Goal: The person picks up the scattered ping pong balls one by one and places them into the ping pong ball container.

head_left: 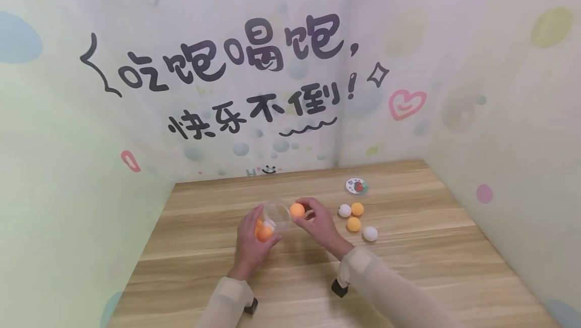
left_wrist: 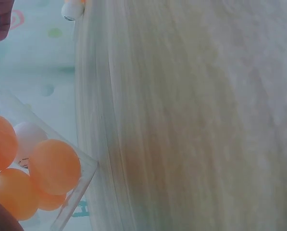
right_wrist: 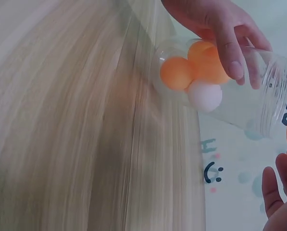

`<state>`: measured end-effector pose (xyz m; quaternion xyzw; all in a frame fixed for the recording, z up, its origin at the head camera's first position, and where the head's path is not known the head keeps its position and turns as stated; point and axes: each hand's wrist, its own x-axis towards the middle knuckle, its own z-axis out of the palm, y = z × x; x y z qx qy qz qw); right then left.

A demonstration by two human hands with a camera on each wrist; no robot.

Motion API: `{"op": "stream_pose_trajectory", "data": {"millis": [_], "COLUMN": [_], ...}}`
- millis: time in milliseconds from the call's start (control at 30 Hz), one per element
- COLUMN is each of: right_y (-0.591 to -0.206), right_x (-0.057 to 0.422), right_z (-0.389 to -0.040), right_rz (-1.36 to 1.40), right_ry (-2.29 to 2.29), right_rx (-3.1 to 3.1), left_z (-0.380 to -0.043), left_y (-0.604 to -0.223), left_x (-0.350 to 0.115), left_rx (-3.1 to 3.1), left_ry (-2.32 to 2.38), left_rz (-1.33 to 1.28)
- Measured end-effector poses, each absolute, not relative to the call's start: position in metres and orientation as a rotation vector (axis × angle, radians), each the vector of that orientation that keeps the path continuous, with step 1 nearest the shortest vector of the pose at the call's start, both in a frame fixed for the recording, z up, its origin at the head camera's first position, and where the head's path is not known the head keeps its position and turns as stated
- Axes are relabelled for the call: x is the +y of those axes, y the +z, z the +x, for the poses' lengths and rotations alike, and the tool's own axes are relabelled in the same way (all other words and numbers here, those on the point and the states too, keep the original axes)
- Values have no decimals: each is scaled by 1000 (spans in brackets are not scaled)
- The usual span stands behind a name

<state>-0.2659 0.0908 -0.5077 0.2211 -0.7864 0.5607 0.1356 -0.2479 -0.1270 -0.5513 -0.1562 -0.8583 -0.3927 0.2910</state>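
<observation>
My left hand [head_left: 250,241] grips a clear jar [right_wrist: 246,108], which lies tilted on its side with its mouth toward my right hand [head_left: 321,223]. Inside the jar, in the right wrist view, several orange table tennis balls [right_wrist: 176,73] rest with a white ball [right_wrist: 205,96]. My right hand pinches another orange ball [head_left: 297,210] between thumb and fingers, just outside the jar's mouth. The left wrist view catches the jar's base with the orange balls [left_wrist: 55,166] and the white ball [left_wrist: 29,139] near it.
On the wooden table [head_left: 190,267], right of my right hand, lie two white balls [head_left: 370,233] and two orange balls [head_left: 354,224]. Behind them is a round disc [head_left: 356,186] with a printed picture. Printed walls [head_left: 290,156] enclose the table's back and sides.
</observation>
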Motion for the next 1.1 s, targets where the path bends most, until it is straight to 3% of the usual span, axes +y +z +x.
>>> {"op": "stream_pose_trajectory", "data": {"millis": [1100], "right_y": [-506], "right_x": [62], "right_z": [-276], "right_rz": [570], "right_ry": [1642], "right_rx": [-2553], "left_z": [-248], "left_y": [-550], "left_x": [-127], "left_rx": [-2296], "left_ry": [-1061], "left_rz": [-430]}}
